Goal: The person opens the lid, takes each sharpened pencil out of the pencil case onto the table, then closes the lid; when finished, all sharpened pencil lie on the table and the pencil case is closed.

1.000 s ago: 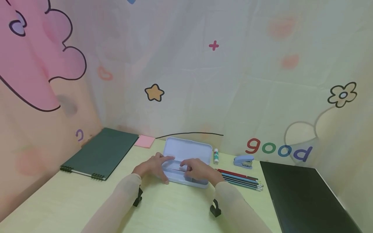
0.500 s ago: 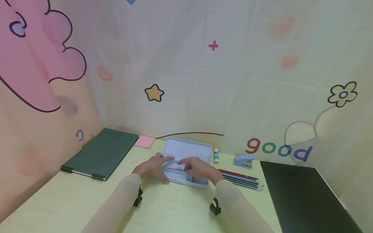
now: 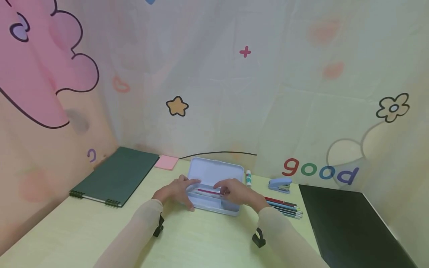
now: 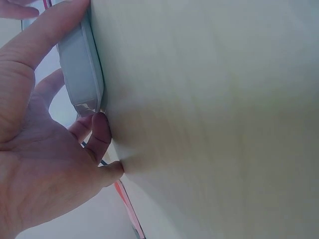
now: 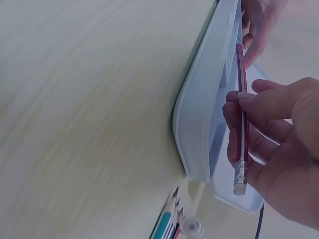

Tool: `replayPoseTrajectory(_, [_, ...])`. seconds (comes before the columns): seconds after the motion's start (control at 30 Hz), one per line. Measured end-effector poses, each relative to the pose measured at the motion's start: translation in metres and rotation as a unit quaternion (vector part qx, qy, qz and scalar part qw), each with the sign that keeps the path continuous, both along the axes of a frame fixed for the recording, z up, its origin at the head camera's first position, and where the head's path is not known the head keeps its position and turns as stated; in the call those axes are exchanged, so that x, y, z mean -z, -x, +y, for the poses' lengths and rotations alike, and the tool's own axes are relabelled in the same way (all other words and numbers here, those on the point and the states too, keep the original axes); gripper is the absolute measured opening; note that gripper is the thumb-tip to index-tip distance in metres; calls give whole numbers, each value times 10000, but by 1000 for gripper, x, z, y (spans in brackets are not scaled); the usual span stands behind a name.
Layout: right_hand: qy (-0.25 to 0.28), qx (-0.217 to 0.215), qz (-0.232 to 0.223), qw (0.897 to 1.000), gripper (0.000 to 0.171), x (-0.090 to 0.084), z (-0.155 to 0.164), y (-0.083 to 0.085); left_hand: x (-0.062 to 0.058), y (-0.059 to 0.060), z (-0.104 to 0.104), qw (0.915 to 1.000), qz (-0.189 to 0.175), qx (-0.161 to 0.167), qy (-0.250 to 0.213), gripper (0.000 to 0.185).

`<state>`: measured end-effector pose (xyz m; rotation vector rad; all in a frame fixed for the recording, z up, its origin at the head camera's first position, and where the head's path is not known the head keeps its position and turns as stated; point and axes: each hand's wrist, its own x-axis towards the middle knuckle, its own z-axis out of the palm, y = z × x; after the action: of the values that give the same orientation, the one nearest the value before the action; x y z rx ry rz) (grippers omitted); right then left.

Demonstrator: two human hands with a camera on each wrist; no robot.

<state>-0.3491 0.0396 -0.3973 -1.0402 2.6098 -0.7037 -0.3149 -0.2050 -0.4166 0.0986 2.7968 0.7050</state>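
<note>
A pale blue-white pencil case (image 3: 216,173) stands on the table with its lid raised. My left hand (image 3: 175,190) holds its left end, the thumb along the front wall (image 4: 79,64) and the fingers at the end and back. Over the right part of the case, my right hand (image 3: 236,191) pinches a red pencil (image 5: 243,119) between thumb and fingers. The pencil lies lengthwise along the case, its eraser end (image 5: 239,184) towards the palm and its far end pointing at my left hand. My right fingers hide part of the inside.
Several pencils (image 3: 285,206) lie right of the case, one of them red. Behind them are a glue stick (image 3: 248,178) and a blue stapler (image 3: 280,185). A black flat board (image 3: 352,223) is at far right; a dark green spiral notebook (image 3: 117,175) and pink sticky notes (image 3: 166,162) lie left.
My right hand has shifted right across the case, and more of the red pencil shows inside it. My left hand stays where it was.
</note>
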Motion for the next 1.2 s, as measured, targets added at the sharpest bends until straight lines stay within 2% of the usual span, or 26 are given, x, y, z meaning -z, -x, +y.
replayPoseTrajectory(0.17, [64,125,-203,9997,39,-4,20,-6,-1,-1,1,10000,6,9,-79,96])
replayPoseTrajectory(0.4, [80,11,160,9998,36,-9,51,-11,-1,-2,1,10000,41,52,-41,98])
replayPoseTrajectory(0.67, [-3,257,-17,9997,35,-13,84,-23,-1,-2,3,9999,9,93,-46,98])
replayPoseTrajectory(0.77, [10,172,65,9998,34,-14,98,-24,-2,-2,3,10000,21,76,-10,98])
replayPoseTrajectory(0.93, [-46,99,262,9996,33,-12,120,-27,-5,-4,3,10000,25,52,43,97])
replayPoseTrajectory(1.2, [-149,369,239,9989,32,-5,152,-31,-2,-2,1,10000,17,47,-19,98])
